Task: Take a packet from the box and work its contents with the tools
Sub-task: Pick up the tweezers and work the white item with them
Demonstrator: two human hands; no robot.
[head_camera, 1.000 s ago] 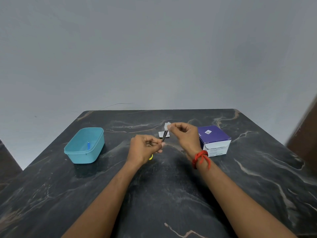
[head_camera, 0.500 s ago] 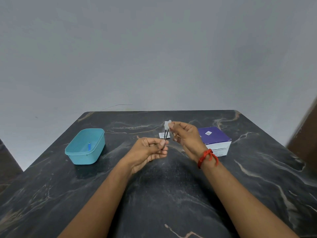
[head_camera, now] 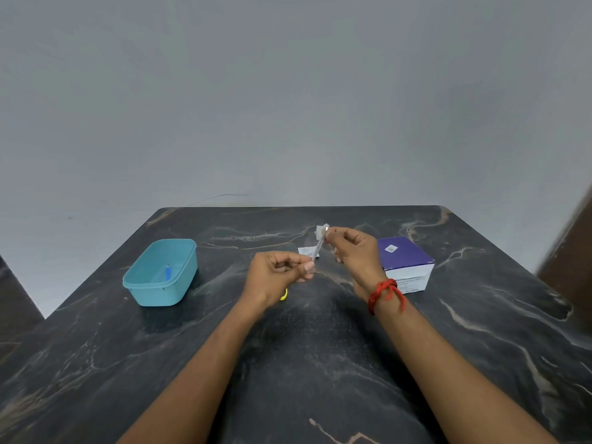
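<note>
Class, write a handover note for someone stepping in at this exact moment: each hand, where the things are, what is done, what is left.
Left hand: pinches the thin tool, tip pointing up and away.
Right hand: pinches the white piece at the tool's tip.
Packet: flat on the table beyond the hands.
Box: right of the right hand.
Teal tub: far left, with a blue item inside.
Yellow item: half hidden under the left hand.
Done: a packet is out of the box.
Left: work the white piece, seemingly its contents, with the tools.

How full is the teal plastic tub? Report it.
Almost empty: the teal plastic tub holds one small blue object on its otherwise bare floor.
</note>
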